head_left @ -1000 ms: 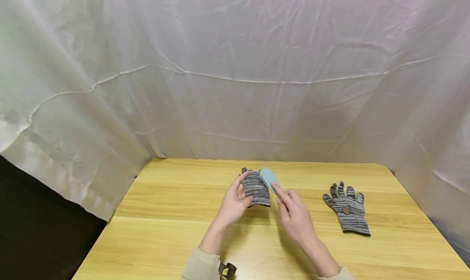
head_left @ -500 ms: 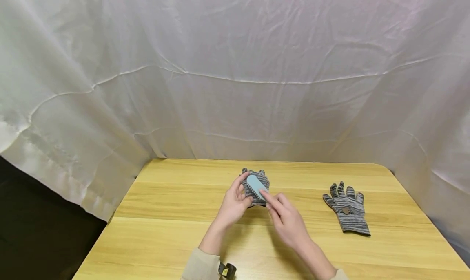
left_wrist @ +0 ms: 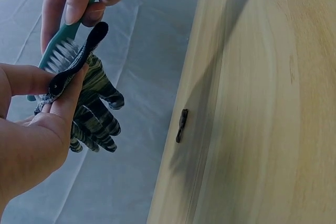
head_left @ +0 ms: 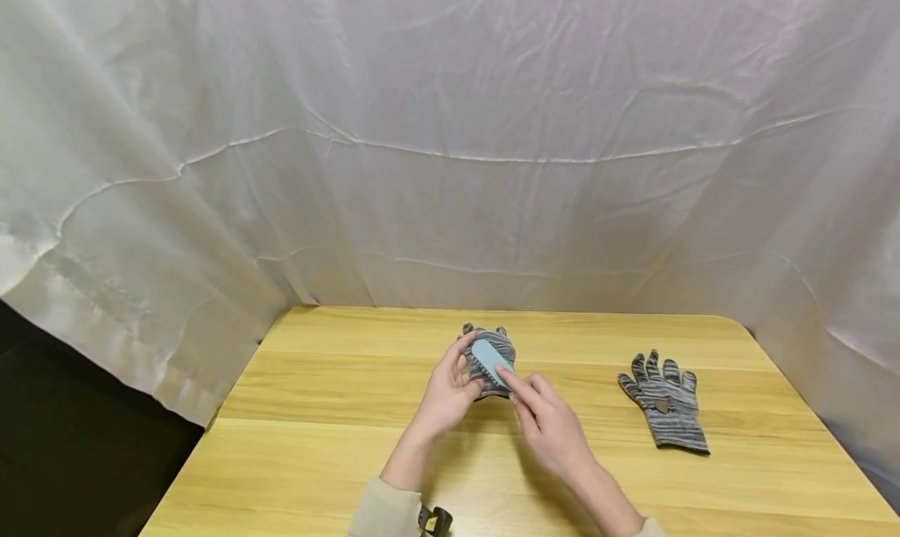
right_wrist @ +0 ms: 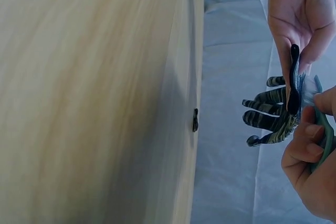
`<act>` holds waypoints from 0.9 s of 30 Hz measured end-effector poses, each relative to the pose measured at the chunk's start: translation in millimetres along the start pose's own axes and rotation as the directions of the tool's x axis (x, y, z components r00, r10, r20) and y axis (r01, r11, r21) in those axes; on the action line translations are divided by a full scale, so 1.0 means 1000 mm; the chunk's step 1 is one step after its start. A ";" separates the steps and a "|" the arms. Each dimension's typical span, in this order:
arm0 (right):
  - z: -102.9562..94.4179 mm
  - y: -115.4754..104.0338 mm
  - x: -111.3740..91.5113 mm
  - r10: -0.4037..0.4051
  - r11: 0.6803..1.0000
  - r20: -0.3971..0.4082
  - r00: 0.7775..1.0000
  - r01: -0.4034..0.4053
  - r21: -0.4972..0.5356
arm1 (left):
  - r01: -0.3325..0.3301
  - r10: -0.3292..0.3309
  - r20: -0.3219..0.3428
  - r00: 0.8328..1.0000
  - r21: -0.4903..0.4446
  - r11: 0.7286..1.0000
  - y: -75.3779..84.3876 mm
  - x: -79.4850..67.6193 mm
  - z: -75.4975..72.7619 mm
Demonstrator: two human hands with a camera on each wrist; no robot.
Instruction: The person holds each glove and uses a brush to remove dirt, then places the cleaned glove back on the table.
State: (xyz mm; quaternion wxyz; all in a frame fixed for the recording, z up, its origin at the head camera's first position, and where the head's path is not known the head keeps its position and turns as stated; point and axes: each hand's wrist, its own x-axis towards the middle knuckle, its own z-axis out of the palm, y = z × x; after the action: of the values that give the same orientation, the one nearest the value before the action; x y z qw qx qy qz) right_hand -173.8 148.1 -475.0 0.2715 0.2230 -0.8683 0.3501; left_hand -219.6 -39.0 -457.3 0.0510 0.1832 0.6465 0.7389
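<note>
My left hand [head_left: 444,392] holds a grey-and-black striped knit glove [head_left: 506,347] above the table, pinching its cuff side between thumb and fingers. The glove's fingers [left_wrist: 97,129] dangle away from me in the left wrist view. In my right hand [head_left: 551,427] is a light blue brush [head_left: 485,356], gripped by its handle with the index finger stretched along its back. Its pale bristles [left_wrist: 63,55] press against the glove's face near the cuff. The brush covers part of the glove in the head view.
A matching glove [head_left: 678,420] lies flat on the wooden table [head_left: 316,459] to the right, with a small brown spot [head_left: 662,405] on it. Pale curtains [head_left: 450,209] hang behind the table. The left wrist view shows a small dark object [left_wrist: 181,125] near the table edge.
The brush has moved left from the glove's right edge onto its middle, with my right hand following. Over the last half second it has hardly shifted. My left hand keeps its hold.
</note>
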 end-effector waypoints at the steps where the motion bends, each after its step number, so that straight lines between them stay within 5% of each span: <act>1: 0.000 0.000 0.000 0.001 1.000 -0.003 1.000 -0.001 -0.004 | -0.002 0.002 0.001 1.000 -0.001 1.000 0.000 0.000 0.000; 27: -0.003 0.005 0.001 0.013 0.999 -0.027 1.000 -0.014 -0.039 | -0.006 0.006 0.005 1.000 -0.012 1.000 0.001 0.000 0.000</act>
State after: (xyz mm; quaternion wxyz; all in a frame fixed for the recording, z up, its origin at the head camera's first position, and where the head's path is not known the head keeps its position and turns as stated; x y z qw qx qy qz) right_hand -176.4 153.3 -475.5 0.2853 0.2071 -0.8727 0.3377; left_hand -219.4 -39.0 -456.2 0.0518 0.1867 0.6413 0.7424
